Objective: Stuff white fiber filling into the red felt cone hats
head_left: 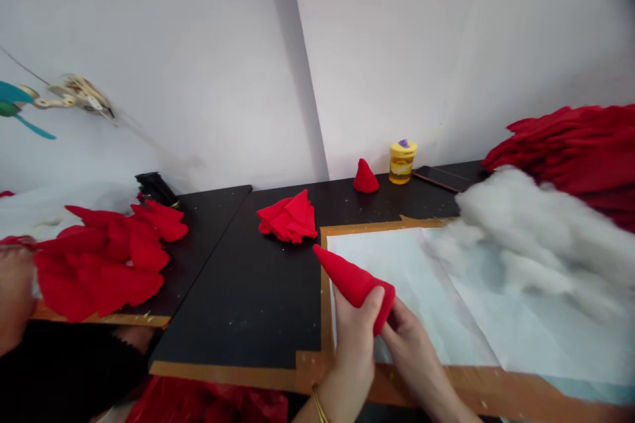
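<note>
A red felt cone (350, 277) is in my left hand (353, 344), its pointed tip aimed to the far left and its wide end towards me. The thumb of that hand presses across the cone near the wide end. My right hand (415, 349) is at the wide end, fingers closed at its rim; the fingertips are partly hidden by the felt. Both hands are above the near edge of a white sheet (397, 248). To the right on the sheet lies a loose heap of white stuffing (540, 231), blurred in part.
Small red felt pieces (288, 218) lie on the black table (268, 304). Farther back are a red cone (366, 177), a yellow-lidded jar (401, 162) and a phone (441, 178). Red fabric (575, 152) is stacked right. Another person's hand (14, 291) is beside red pieces (106, 254) left.
</note>
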